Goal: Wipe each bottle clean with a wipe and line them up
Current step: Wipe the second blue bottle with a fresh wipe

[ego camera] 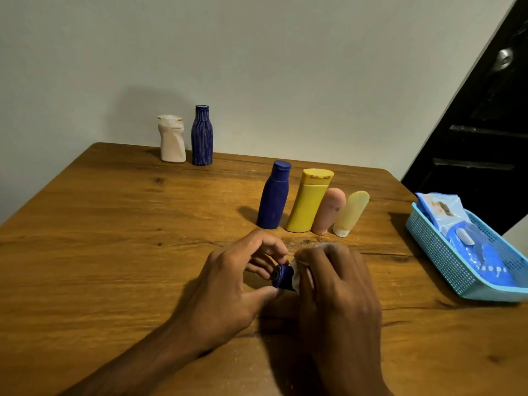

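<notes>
My left hand (228,284) pinches the cap end of a small dark blue bottle (283,277) held just above the wooden table (114,252). My right hand (340,287) wraps a white wipe (296,271) around the rest of that bottle, which it hides. A row stands behind my hands: a dark blue bottle (273,195), a yellow bottle (309,200), a pink tube (328,211) and a pale yellow tube (351,212). At the far edge by the wall stand a white bottle (171,140) and a ribbed blue bottle (202,136).
A light blue plastic basket (440,258) sits at the table's right edge with a blue pack of wipes (468,241) in it. A grey wall runs behind the table, and a dark door stands at the right.
</notes>
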